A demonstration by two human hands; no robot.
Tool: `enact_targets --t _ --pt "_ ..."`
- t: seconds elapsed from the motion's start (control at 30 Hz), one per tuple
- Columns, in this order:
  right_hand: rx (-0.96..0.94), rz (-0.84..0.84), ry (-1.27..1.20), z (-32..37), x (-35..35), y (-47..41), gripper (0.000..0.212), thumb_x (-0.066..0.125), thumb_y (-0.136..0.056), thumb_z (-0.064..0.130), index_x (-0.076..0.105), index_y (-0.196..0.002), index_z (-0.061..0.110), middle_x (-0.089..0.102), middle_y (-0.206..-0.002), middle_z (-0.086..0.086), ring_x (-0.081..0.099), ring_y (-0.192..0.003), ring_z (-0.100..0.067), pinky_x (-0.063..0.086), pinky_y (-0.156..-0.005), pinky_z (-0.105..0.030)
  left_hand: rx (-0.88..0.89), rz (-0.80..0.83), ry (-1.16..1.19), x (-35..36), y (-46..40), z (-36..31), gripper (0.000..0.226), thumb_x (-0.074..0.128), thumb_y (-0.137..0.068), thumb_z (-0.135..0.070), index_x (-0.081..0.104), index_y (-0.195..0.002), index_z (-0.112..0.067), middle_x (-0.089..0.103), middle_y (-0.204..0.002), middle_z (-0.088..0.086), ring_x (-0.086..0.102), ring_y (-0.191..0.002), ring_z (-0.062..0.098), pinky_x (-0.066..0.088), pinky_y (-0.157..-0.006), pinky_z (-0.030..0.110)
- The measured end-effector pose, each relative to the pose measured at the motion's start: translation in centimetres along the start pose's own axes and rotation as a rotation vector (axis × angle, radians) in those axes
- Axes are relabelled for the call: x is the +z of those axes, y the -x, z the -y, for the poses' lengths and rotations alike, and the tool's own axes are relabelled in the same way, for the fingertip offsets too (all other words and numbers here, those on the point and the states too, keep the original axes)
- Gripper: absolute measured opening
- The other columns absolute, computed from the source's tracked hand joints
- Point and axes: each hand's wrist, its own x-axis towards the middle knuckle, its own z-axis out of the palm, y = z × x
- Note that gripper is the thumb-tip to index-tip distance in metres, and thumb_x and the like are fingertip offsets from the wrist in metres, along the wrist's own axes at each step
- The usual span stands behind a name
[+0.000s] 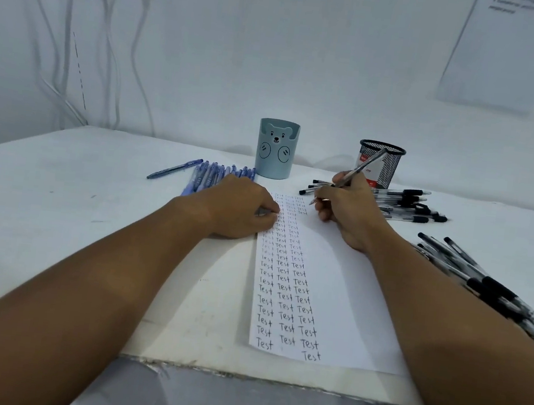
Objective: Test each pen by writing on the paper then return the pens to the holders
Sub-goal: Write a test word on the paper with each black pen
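A white sheet of paper point(341, 297) lies lengthwise in front of me, filled with columns of the word "Test". My right hand point(349, 208) grips a clear pen point(359, 168), its tip touching the paper's far end. My left hand point(241, 211) rests on the paper's left edge, fingers curled; something small may be under the fingertips, I cannot tell. A light-blue bear pen holder point(276, 150) and a black mesh holder point(381, 163) stand at the back.
Several blue pens point(209, 174) lie left of the bear holder. Black-capped clear pens point(408, 203) are spread right of my right hand, and another pile point(482, 283) sits by my right forearm. White cables hang on the wall at left. The table's front edge is near me.
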Motion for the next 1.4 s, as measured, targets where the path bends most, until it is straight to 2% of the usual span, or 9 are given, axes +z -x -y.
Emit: enact_targets --t 0.07,0.2,0.37,0.5,0.7,1.03,1.13,1.2,1.4 --pt "-0.02 -0.04 -0.013 0.3 0.1 -0.1 0.018 0.057 -0.098 0.017 0.04 -0.091 0.016 0.057 -0.08 -0.016 0.049 -0.054 -0.018 0.036 -0.044 -0.028 0.0 0.002 -0.004 0.0 0.0 0.0 0.035 0.048 -0.096 -0.037 0.065 -0.123 -0.024 0.065 -0.125 -0.009 0.056 -0.118 0.013 0.034 -0.109 0.041" --pt "-0.049 -0.149 -0.12 1.3 0.3 -0.1 0.045 0.033 -0.105 0.048 0.045 -0.078 0.014 0.063 -0.059 -0.005 0.053 -0.057 -0.021 0.043 -0.053 -0.029 0.01 -0.002 0.009 0.1 0.0 0.1 0.034 0.049 -0.096 -0.037 0.066 -0.122 -0.023 0.066 -0.123 -0.009 0.057 -0.116 0.013 0.035 -0.108 0.041" --pt "-0.097 -0.149 -0.2 2.1 0.5 0.5 0.043 0.037 -0.107 0.031 0.051 -0.074 0.008 0.059 -0.062 -0.008 0.059 -0.053 -0.022 0.054 -0.056 -0.033 0.009 -0.003 0.024 0.0 0.0 0.1 0.034 0.05 -0.095 -0.038 0.067 -0.121 -0.023 0.067 -0.122 -0.009 0.058 -0.115 0.012 0.036 -0.108 0.039" --pt "-0.095 -0.169 -0.133 2.5 0.6 0.8 0.021 0.043 -0.105 0.021 0.053 -0.088 0.011 0.055 -0.07 -0.005 0.048 -0.047 -0.014 0.038 -0.04 -0.02 0.005 0.015 0.03 -0.1 0.2 0.0 0.047 0.047 -0.09 -0.051 0.066 -0.122 -0.022 0.066 -0.123 -0.009 0.058 -0.115 0.011 0.037 -0.107 0.038" --pt "-0.134 -0.222 -0.143 2.9 0.7 0.9 0.026 0.042 -0.104 0.041 0.051 -0.104 0.016 0.044 -0.066 -0.001 0.035 -0.05 -0.014 0.03 -0.043 -0.021 0.0 0.032 0.025 -0.2 0.3 -0.1 0.046 0.052 -0.093 -0.049 0.062 -0.127 -0.02 0.061 -0.131 -0.006 0.054 -0.122 0.012 0.036 -0.109 0.036" --pt "-0.153 -0.216 -0.07 2.6 0.3 0.7 0.021 0.047 -0.103 0.036 0.056 -0.093 0.02 0.041 -0.059 0.004 0.031 -0.037 -0.01 0.026 -0.047 -0.027 0.003 0.044 0.041 -0.2 0.4 -0.1 0.061 0.043 -0.083 -0.059 0.064 -0.124 -0.02 0.063 -0.128 -0.005 0.055 -0.12 0.013 0.036 -0.109 0.037" --pt "-0.124 -0.233 -0.023 3.2 0.1 1.0 0.019 0.043 -0.103 0.037 0.053 -0.118 0.029 0.045 -0.067 0.001 0.036 -0.037 -0.01 0.032 -0.049 -0.028 -0.007 0.05 0.052 -0.2 0.3 -0.1 0.066 0.04 -0.078 -0.061 0.064 -0.125 -0.021 0.062 -0.129 -0.007 0.054 -0.121 0.011 0.035 -0.109 0.036" --pt "-0.122 -0.221 0.088 4.0 -0.8 1.3 0.036 0.04 -0.103 0.031 0.04 -0.138 0.04 0.049 -0.078 -0.002 0.041 -0.045 -0.012 0.036 -0.046 -0.024 -0.002 0.048 0.052 -0.2 0.4 0.0 0.065 0.04 -0.079 -0.061 0.064 -0.125 -0.022 0.062 -0.13 -0.008 0.054 -0.122 0.011 0.035 -0.11 0.036" --pt "-0.19 -0.119 0.793 7.8 -5.3 2.6 0.064 0.034 -0.098 0.008 0.022 -0.155 0.034 0.05 -0.132 -0.004 0.057 -0.075 -0.022 0.044 -0.054 -0.021 0.003 0.048 0.014 -0.2 0.3 -0.2 0.066 0.037 -0.079 -0.06 0.063 -0.126 -0.022 0.06 -0.131 -0.008 0.051 -0.124 0.01 0.033 -0.111 0.036"
